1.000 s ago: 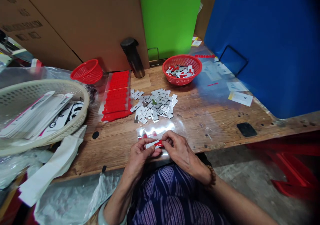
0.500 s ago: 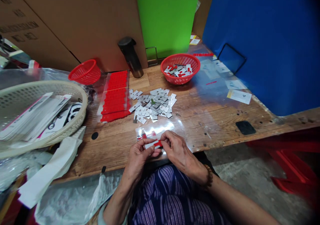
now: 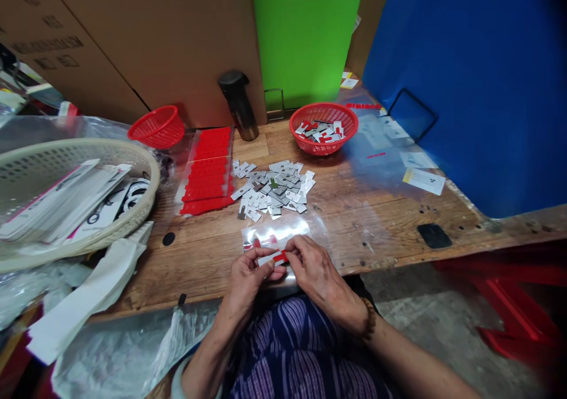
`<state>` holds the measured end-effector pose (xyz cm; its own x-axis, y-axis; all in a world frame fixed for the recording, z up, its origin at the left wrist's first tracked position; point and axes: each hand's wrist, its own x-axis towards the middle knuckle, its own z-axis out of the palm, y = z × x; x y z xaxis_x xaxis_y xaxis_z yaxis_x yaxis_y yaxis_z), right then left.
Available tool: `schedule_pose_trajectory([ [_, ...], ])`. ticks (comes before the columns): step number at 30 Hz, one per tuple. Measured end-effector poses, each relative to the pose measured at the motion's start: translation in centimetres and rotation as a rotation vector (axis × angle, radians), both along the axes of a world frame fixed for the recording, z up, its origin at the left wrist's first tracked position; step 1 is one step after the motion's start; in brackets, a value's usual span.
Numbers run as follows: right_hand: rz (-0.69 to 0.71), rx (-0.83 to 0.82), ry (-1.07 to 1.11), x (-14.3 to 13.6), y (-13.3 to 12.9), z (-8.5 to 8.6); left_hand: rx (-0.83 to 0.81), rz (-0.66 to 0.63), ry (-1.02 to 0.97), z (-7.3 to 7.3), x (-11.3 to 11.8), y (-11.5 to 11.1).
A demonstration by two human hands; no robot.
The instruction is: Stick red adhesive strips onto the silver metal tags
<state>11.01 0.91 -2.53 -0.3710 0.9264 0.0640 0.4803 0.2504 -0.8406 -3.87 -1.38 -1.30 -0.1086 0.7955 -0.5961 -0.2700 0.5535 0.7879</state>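
Note:
My left hand (image 3: 248, 275) pinches a small flat metal piece (image 3: 267, 259) near the table's front edge. A red sticker (image 3: 280, 256) lies on the piece's right end, where the fingertips of my right hand (image 3: 313, 270) close on it. Under and behind both hands is a shiny clear sheet (image 3: 292, 229) with a few red shapes on it. Beyond that sheet spreads a pile of small grey metal pieces (image 3: 279, 189). Stacked sheets of red stickers (image 3: 208, 171) lie to the left of the pile.
A red basket (image 3: 323, 145) with metal pieces stands behind the pile; another red basket (image 3: 157, 128) sits back left. A black flask (image 3: 241, 106) stands between them. The large cream basket (image 3: 148, 201) holds printed cards. Blue board (image 3: 478, 91) at right.
The camera view has shifted slightly, so the background sits a little lower and to the right. Both hands keep their hold on the metal piece and the red sticker, with hardly any movement.

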Motion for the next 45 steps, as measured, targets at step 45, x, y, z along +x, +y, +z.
schedule_pose_trajectory([
  [45,0.347,-0.825,0.387,0.9,3.5,-0.8,0.044,-0.193,-0.012,-0.2,-1.2,0.3],
])
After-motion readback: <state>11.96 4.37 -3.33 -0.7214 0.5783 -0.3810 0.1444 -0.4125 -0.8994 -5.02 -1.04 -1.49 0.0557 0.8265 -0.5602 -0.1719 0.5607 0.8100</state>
